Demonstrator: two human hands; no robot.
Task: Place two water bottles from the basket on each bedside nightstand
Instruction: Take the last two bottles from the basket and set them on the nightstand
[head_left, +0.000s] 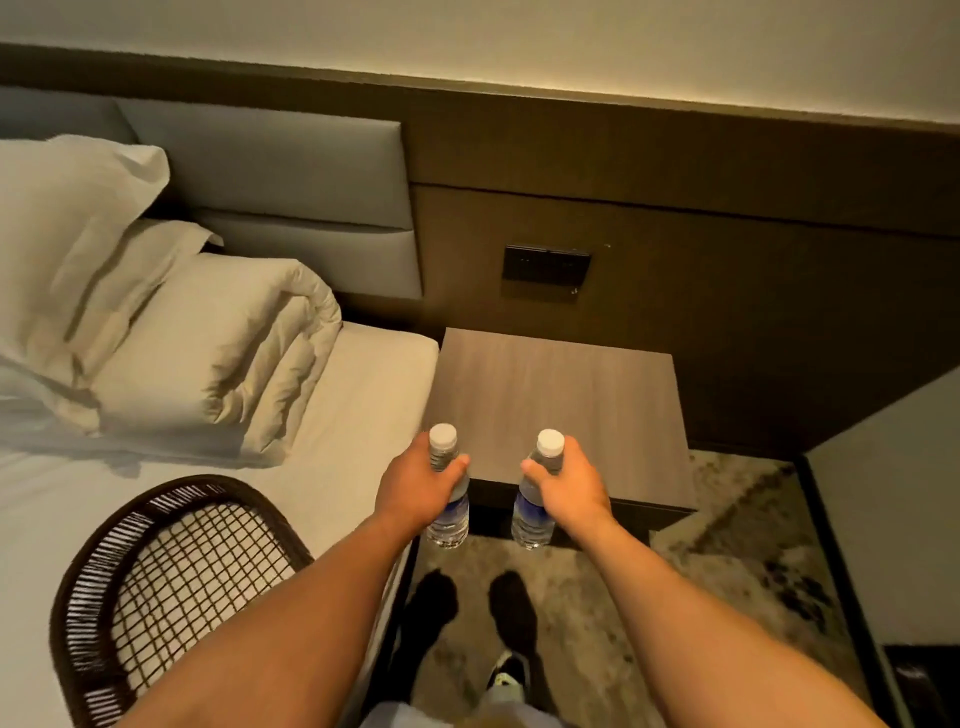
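Note:
My left hand (415, 486) grips a clear water bottle (450, 519) with a white cap and blue label, held upright by its neck. My right hand (571, 488) grips a second, matching water bottle (531, 514) the same way. Both bottles hang in the air just in front of the near edge of the wooden nightstand (561, 395), above the floor. The dark woven basket (171, 587) rests on the bed at the lower left, and my left arm hides part of it. No bottles show through the basket's visible mesh.
The bed (337, 415) with white sheets, a folded duvet (218, 353) and a pillow lies to the left of the nightstand. A dark switch panel (545, 265) sits on the wood wall behind. A grey surface (893, 519) stands at the right. Patterned carpet and my feet are below.

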